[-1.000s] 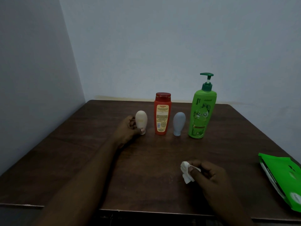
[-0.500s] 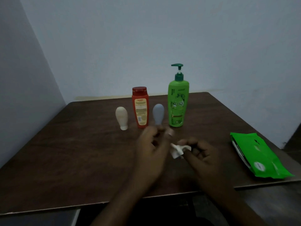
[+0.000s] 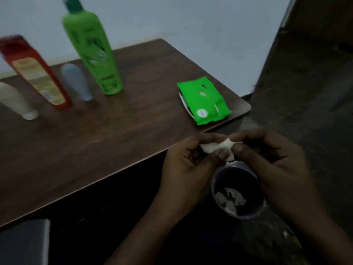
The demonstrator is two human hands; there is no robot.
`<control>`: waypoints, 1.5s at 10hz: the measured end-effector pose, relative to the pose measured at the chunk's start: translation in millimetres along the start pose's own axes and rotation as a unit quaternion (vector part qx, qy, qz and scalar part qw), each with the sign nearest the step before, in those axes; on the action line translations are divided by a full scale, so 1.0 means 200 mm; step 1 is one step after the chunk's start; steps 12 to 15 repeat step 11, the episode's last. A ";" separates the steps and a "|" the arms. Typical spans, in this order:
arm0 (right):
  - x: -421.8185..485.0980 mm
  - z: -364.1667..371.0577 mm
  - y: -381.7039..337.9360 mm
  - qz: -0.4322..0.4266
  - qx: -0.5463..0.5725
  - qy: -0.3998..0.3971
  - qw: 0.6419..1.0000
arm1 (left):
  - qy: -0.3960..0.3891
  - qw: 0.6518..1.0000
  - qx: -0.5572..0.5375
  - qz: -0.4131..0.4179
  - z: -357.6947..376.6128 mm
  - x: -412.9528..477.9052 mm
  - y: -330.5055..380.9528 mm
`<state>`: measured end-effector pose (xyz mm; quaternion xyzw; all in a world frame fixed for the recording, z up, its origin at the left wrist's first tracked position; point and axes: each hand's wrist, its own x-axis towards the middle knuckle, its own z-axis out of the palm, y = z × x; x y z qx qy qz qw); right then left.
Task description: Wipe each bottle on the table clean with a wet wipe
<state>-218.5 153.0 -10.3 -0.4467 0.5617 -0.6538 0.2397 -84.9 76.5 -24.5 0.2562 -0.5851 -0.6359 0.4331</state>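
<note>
Wet wipe: the wet wipe (image 3: 217, 148) is crumpled into a small white wad, held in the air past the near right edge of the table, directly above a bin.
Left hand: the left hand (image 3: 187, 165) pinches the left end of the wad, thumb and fingers curled onto it.
Right hand: the right hand (image 3: 271, 161) pinches the right end, so both hands meet on the one wipe.
Bin: the bin (image 3: 246, 216) stands on the floor just below the hands; used wipes (image 3: 231, 197) lie inside it.
Bottles: four stand in a row on the far left of the table, well apart from the hands. From right to left they are the green pump bottle (image 3: 93, 52), the grey bottle (image 3: 76, 81), the red bottle (image 3: 36, 73) and the cream bottle (image 3: 15, 100). The blur hides whether any looks clean.
Wipe pack: the wipe pack (image 3: 204, 100) lies flat near the table's right corner, between the bottles and the hands.
Table: the table (image 3: 114, 140) is dark wood, set against a pale wall.
Step in hand: probably throwing away a spent wipe.
Next move: both pinches must let go so the wad drops into the bin; if bottles remain, a fresh wipe from the pack is needed.
</note>
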 end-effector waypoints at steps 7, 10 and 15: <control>-0.23 -0.67 2.05 0.574 0.137 0.331 0.736 | -0.054 0.825 0.179 -0.534 0.65 0.31 -1.92; -0.14 -0.74 2.09 0.611 0.129 0.366 0.690 | -0.062 0.838 0.129 -0.526 0.60 0.40 -1.94; -0.14 -0.69 1.99 0.564 0.096 0.358 0.738 | -0.074 0.850 0.107 -0.510 0.60 0.38 -1.84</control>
